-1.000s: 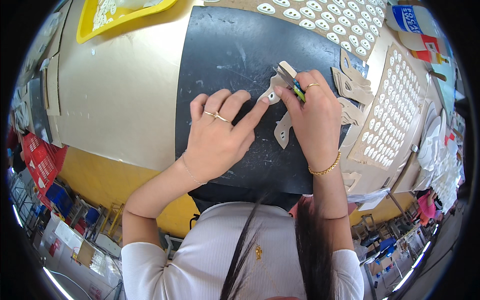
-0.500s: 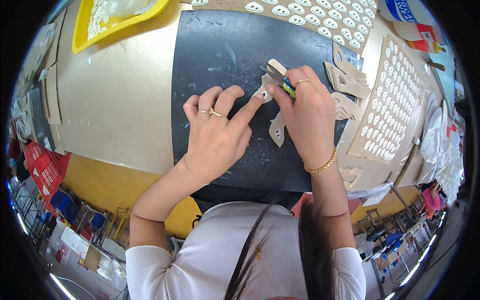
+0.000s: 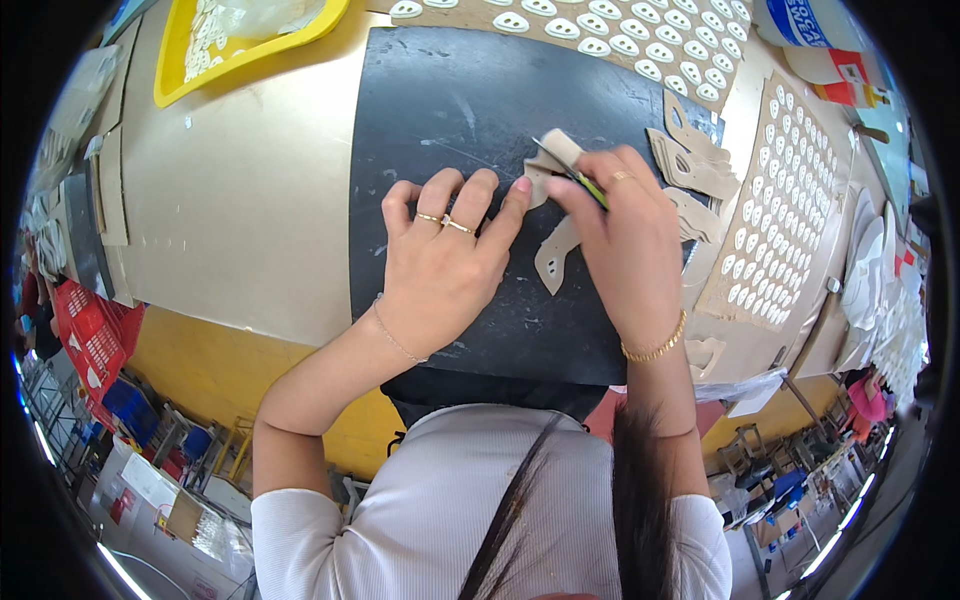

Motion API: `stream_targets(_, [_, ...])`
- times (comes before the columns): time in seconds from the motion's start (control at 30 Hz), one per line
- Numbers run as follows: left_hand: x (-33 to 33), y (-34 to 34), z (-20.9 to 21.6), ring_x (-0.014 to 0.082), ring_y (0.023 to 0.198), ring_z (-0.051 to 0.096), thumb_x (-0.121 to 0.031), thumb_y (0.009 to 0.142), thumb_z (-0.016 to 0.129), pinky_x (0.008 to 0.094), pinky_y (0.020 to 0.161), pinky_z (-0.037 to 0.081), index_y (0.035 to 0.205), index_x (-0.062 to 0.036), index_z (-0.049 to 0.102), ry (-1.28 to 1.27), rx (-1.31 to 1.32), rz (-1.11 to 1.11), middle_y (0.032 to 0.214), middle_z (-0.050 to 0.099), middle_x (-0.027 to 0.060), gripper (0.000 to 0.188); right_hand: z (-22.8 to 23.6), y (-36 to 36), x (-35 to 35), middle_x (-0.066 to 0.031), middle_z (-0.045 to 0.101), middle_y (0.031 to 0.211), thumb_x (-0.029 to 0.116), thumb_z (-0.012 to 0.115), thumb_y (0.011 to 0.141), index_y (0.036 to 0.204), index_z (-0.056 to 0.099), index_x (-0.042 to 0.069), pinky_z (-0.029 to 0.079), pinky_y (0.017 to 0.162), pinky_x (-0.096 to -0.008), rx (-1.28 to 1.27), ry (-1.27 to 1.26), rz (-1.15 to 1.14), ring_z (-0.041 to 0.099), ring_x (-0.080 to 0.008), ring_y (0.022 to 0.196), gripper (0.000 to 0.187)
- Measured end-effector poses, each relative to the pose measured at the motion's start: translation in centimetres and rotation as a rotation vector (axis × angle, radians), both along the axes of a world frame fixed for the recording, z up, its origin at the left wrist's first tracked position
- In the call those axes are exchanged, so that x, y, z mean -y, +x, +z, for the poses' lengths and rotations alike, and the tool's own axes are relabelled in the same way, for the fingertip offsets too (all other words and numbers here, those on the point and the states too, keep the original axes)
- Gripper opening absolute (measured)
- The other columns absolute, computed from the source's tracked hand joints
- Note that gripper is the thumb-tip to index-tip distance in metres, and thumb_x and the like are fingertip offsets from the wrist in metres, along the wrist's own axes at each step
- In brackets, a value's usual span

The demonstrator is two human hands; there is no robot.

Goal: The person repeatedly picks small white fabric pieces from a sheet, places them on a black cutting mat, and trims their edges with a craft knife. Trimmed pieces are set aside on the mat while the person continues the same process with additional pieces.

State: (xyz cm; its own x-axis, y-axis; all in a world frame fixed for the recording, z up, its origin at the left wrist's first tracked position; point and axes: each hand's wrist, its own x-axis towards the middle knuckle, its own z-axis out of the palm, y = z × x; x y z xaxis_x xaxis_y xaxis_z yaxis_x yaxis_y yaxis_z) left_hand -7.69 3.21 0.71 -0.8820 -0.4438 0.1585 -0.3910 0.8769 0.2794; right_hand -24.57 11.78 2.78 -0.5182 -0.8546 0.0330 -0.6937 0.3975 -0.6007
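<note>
Lying nearest on the dark mat point(image 3: 450, 110), below the right hand, a beige cutout point(image 3: 553, 250) carries a white oval with two dark holes; its oval appears to be in place. Just beyond it, a second beige piece point(image 3: 535, 190) lies on the mat between the two hands and appears to be in work. The fingers and motion blur partly cover it, so its degree of completion cannot be told.

Left hand point(image 3: 447, 250): the fingers are bent and slightly apart, gripping nothing visible. The index fingertip point(image 3: 522, 186) rests on the second piece. Right hand point(image 3: 632, 235): the thumb and fingers are closed around a slim pointed tool point(image 3: 590, 187) with a green handle, its tip above the same piece. A pale, blunt object point(image 3: 562, 147) beside the tool is too blurred to identify.

To the right, further cutouts point(image 3: 715, 180) lie stacked with openings showing; whether they are done or waiting cannot be told. Many white ovals are left on the right-hand brown sheet point(image 3: 718, 292) and the far brown sheet point(image 3: 455, 16). At far left on the counter point(image 3: 260, 200), a yellow tray point(image 3: 240, 63) holds loose white pieces.
</note>
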Motion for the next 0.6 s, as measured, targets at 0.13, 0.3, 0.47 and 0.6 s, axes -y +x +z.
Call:
stream_targets(0.13, [-0.1, 0.4, -0.4, 0.0269, 0.114, 0.052, -0.005, 0.070, 0.073, 0.0481, 0.099, 0.033, 0.132, -0.0189, 0.068, 0.028, -0.029, 0.004, 0.123, 0.056, 0.0043, 0.064, 1.5, 2.0, -2.6, -0.0048, 0.065, 0.091, 0.008, 0.079, 0.078, 0.098, 0.065, 0.009, 0.043, 0.076, -0.0388, 0.173, 0.040, -0.163, 0.061, -0.0272, 0.076, 0.025])
stream_targets(0.3, [0.7, 1.0, -0.7, 0.0253, 0.116, 0.050, -0.009, 0.069, 0.077, 0.0466, 0.097, 0.032, 0.133, -0.0151, 0.064, 0.117, -0.100, -0.017, 0.124, 0.056, 0.0040, 0.066, -1.5, 2.5, -4.7, 0.0001, 0.066, 0.128, 0.001, 0.072, 0.073, 0.103, 0.060, 0.014, 0.031, 0.091, -0.0422, -0.121, -0.133, 0.223, 0.060, -0.0220, 0.112, 0.034])
stream_targets(0.47, [0.6, 1.9, -0.4, 0.0254, 0.119, 0.051, -0.009, 0.068, 0.078, 0.0467, 0.099, 0.033, 0.132, -0.0146, 0.064, 0.160, -0.102, -0.051, 0.127, 0.056, 0.0044, 0.066, -1.6, 2.7, -5.0, 0.0002, 0.062, 0.141, 0.011, 0.066, 0.084, 0.104, 0.060, 0.015, 0.030, 0.095, -0.0429, -0.258, -0.050, 0.286, 0.055, -0.0236, 0.125, 0.021])
stream_targets(0.6, [0.5, 1.8, -0.1, 0.0248, 0.120, 0.051, -0.012, 0.068, 0.079, 0.0467, 0.099, 0.034, 0.131, -0.0150, 0.066, 0.120, -0.051, -0.070, 0.128, 0.057, 0.0045, 0.064, -1.2, 2.8, -4.8, -0.0019, 0.063, 0.138, 0.015, 0.062, 0.088, 0.104, 0.061, 0.015, 0.030, 0.099, -0.0427, -0.300, 0.002, 0.332, 0.056, -0.0228, 0.125, 0.017])
